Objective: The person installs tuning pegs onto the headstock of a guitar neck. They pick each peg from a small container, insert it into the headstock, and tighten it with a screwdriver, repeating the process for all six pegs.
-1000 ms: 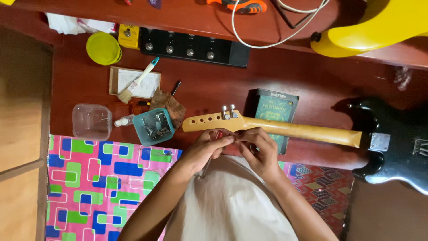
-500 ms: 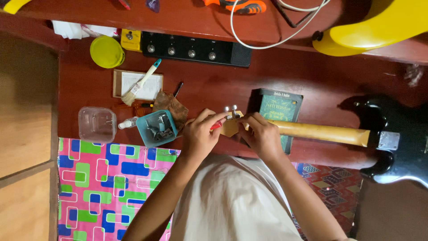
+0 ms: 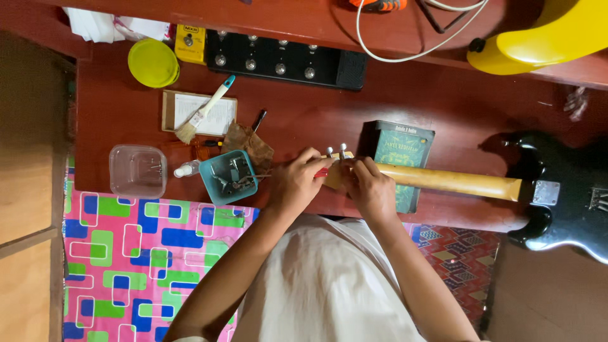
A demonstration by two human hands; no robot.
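A black electric guitar body (image 3: 570,202) lies at the right, its pale wooden neck (image 3: 456,182) running left across a dark green book (image 3: 402,147). Both my hands cover the headstock. My left hand (image 3: 297,183) grips a small red-handled tool against it. My right hand (image 3: 370,187) holds the headstock by two metal tuning pegs (image 3: 336,152) that stick up. Just left of my left hand stands a teal tub (image 3: 229,176) of small metal parts.
On the red-brown desk (image 3: 304,107) are a clear plastic box (image 3: 137,171), a paintbrush (image 3: 202,111) on a notepad, a yellow lid (image 3: 153,62), a black pedalboard (image 3: 285,57) and a yellow guitar body (image 3: 544,35). A pink patterned mat (image 3: 145,266) lies below.
My left hand has shifted left over the end of the headstock, which is now mostly hidden. Both hands have closed in around the tuning pegs.
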